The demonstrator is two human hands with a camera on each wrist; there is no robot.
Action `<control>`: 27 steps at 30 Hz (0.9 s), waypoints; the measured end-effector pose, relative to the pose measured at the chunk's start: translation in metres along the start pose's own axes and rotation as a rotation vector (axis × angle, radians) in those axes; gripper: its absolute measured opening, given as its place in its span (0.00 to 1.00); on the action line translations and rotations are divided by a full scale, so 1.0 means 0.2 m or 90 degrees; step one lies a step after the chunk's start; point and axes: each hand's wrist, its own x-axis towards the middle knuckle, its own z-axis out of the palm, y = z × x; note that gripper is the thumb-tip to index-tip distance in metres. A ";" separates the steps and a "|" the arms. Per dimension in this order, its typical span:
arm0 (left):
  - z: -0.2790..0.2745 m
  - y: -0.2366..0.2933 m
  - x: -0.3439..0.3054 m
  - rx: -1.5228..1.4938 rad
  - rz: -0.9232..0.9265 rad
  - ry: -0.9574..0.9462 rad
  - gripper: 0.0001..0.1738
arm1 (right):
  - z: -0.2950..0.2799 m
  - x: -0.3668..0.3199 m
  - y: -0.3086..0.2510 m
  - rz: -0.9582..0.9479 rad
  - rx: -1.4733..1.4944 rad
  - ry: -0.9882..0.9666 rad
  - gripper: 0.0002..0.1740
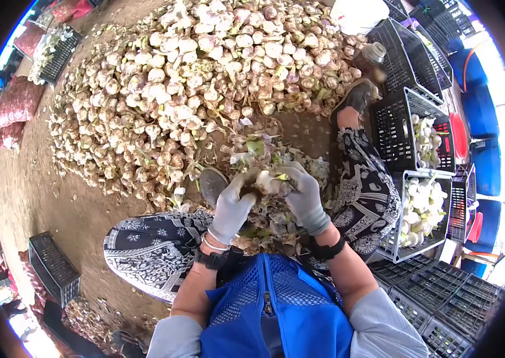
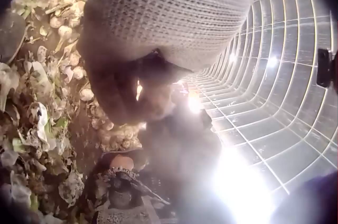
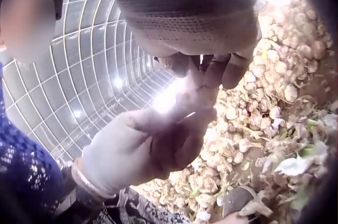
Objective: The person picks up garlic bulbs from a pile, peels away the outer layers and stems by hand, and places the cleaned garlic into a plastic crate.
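Both hands wear pale knitted gloves and meet in front of the lap, over a litter of torn skins. A whitish garlic bulb (image 1: 266, 180) with a bit of green stalk lies between them. The left hand (image 1: 232, 207) grips the bulb from the left with bent fingers. From the other side the right hand (image 1: 305, 200) pinches it, thumb and fingertips at its skin. In the right wrist view the left hand (image 3: 140, 147) comes up under the right hand (image 3: 195, 18), their fingers close together and the bulb mostly hidden. The left wrist view shows mainly the left glove (image 2: 169, 18).
A wide heap of garlic bulbs (image 1: 163, 89) spreads ahead. Loose skins (image 1: 270, 218) lie between the patterned trouser legs (image 1: 365, 209). On the right stand crates, one with cleaned bulbs (image 1: 422, 209) beside the knee. A black crate (image 1: 54, 268) sits on the ground at left.
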 end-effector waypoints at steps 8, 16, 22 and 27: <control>-0.01 -0.02 -0.02 0.297 0.265 -0.018 0.06 | -0.01 -0.02 0.12 0.300 0.306 0.031 0.08; 0.07 -0.05 -0.05 0.392 0.150 -0.039 0.20 | -0.02 -0.07 0.16 0.407 0.539 0.158 0.08; 0.10 -0.04 -0.02 0.445 0.170 -0.013 0.10 | 0.03 -0.08 0.20 0.355 0.603 0.118 0.15; 0.06 -0.13 0.01 0.309 0.023 -0.033 0.10 | -0.51 0.09 0.12 0.230 0.794 0.376 0.11</control>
